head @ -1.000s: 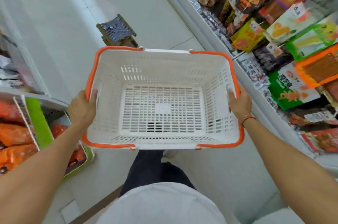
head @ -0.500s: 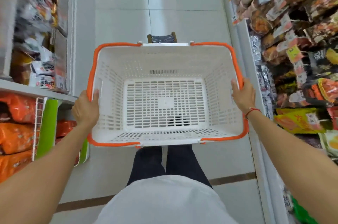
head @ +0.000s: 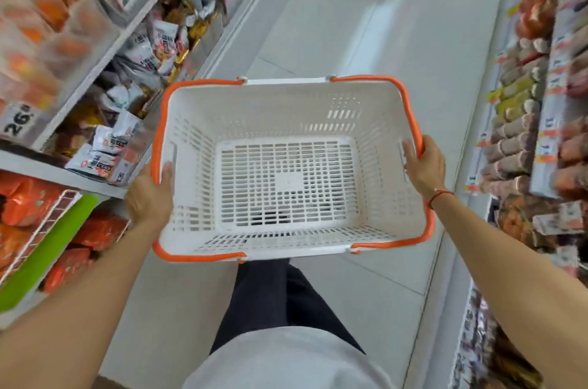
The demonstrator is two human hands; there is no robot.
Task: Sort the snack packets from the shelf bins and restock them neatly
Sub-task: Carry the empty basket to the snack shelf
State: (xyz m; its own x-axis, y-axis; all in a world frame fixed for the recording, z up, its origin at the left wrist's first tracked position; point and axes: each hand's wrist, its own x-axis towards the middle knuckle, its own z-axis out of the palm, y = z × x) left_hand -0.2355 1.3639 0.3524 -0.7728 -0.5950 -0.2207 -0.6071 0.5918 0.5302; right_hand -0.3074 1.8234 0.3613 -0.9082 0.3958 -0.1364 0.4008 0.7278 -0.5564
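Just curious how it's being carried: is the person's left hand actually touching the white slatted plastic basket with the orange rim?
Touching. The head view shows the left hand gripping the white slatted plastic basket at its side, thumb hooked over the orange rim.

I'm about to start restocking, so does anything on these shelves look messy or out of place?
Yes. On the left middle shelf, the white snack packets lie jumbled at different angles rather than in rows. The basket, held by the left hand and right hand, is empty and looks intact. The right-hand shelves are too blurred to judge.
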